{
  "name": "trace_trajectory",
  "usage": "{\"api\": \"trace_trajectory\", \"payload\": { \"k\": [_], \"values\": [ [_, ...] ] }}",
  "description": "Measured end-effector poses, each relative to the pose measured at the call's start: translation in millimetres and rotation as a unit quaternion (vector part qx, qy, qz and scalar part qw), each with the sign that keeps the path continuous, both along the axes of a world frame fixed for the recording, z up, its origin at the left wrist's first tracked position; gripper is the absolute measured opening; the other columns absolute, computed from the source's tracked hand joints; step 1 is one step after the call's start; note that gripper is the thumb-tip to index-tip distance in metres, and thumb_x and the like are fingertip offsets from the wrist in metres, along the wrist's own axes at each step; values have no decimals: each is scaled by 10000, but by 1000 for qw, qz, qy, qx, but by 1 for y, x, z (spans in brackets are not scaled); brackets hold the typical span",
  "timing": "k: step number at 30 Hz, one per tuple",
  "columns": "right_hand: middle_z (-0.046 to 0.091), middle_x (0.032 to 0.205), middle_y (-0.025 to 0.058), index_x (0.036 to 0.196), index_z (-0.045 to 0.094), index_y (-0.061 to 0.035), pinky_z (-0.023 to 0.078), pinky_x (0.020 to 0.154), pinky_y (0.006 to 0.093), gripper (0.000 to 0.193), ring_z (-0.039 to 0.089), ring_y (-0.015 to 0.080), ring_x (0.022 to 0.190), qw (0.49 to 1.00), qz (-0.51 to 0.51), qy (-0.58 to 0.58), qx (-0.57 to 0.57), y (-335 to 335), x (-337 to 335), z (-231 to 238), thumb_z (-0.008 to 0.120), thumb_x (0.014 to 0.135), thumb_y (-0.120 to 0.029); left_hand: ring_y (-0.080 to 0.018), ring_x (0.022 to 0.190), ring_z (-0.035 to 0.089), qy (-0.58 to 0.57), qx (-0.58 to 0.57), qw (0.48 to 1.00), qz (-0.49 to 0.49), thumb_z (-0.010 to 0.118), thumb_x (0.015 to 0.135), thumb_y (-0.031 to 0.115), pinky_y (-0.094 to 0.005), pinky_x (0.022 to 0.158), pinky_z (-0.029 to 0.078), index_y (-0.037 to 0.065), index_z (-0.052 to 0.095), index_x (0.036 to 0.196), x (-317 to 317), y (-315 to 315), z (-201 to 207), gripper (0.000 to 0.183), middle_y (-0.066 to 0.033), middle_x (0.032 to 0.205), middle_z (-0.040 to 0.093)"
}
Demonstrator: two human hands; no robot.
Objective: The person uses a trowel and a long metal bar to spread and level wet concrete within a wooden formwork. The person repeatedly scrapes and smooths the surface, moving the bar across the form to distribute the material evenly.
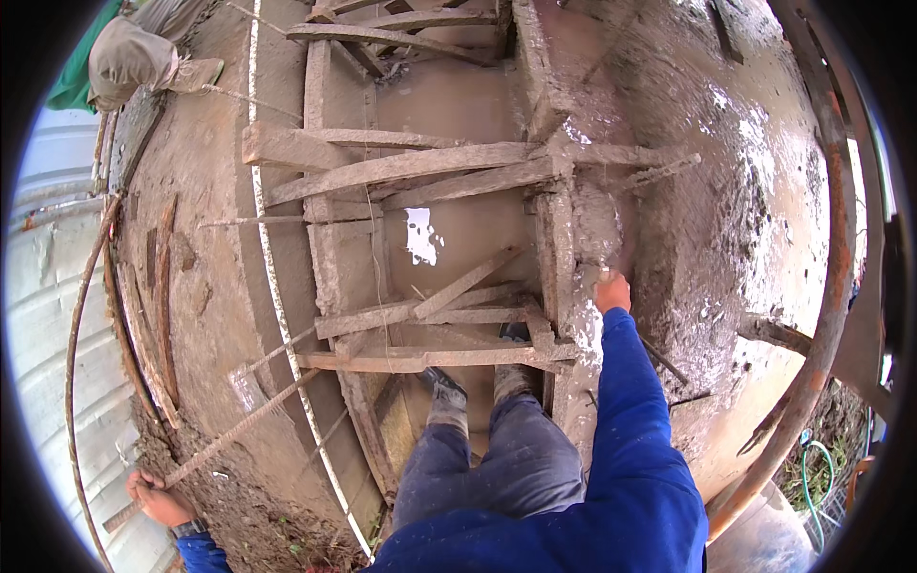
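Note:
My left hand (158,498) is closed at the lower left, fingers wrapped around a long mud-coated rod (229,436). The rod slants up and right toward the trench and crosses a pale speckled pole (277,277). My right arm reaches forward to the right side of the timber formwork (562,239). There my right hand (612,290) is closed above the wet, muddy top of that side. What its fingers hold, if anything, is too small to make out. Nearest to my legs, a muddy crosspiece (420,360) spans the trench.
Muddy water (458,224) lies between the form sides, under several wooden braces (411,177). My boots (444,384) stand in the trench. A person's muddy leg (134,67) shows at the upper left. Corrugated metal sheeting (67,325) borders the left; a curved pole (831,315) borders the right.

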State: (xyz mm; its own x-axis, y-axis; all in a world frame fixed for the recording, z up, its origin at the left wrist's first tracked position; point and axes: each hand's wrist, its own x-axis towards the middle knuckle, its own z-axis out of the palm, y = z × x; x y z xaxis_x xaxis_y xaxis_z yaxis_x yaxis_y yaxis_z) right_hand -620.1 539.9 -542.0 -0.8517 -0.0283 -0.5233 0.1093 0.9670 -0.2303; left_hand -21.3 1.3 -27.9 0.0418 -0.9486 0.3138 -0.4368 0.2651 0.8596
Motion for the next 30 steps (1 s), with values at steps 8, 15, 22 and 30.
{"api": "trace_trajectory", "payload": {
  "k": [8, 15, 22, 30],
  "values": [
    [714, 1107, 257, 1111, 695, -30, 524, 950, 516, 369, 658, 455, 1094, 999, 23, 35, -30, 17, 0, -8, 702, 803, -233, -98, 703, 470, 17, 7, 1000, -20, 475, 1059, 71, -231, 613, 404, 54, 572, 1059, 14, -2, 1, 98, -34, 838, 523],
    [710, 1042, 273, 1060, 675, -5, 526, 897, 540, 318, 656, 479, 1039, 996, 73, 50, -9, 25, 1, -7, 698, 807, -195, -104, 669, 432, 28, 4, 999, -37, 471, 1057, 74, -240, 603, 371, 57, 575, 1061, 6, -2, -2, 105, -36, 800, 497],
    [707, 1007, 281, 995, 645, 6, 526, 867, 545, 249, 660, 484, 1025, 993, 99, 69, -10, 10, 2, 31, 713, 834, -171, -114, 654, 412, 55, 6, 998, -29, 432, 1038, 34, -246, 612, 366, 54, 564, 1055, -2, 6, -2, 134, -41, 789, 484],
    [714, 977, 276, 984, 669, 1, 528, 855, 536, 229, 672, 483, 997, 995, 88, 48, -7, 19, -2, 36, 697, 840, -175, -112, 653, 408, 51, -5, 999, -12, 450, 1035, 30, -249, 615, 367, 56, 569, 1054, -7, 7, -4, 123, -41, 780, 480]
  ]
}}
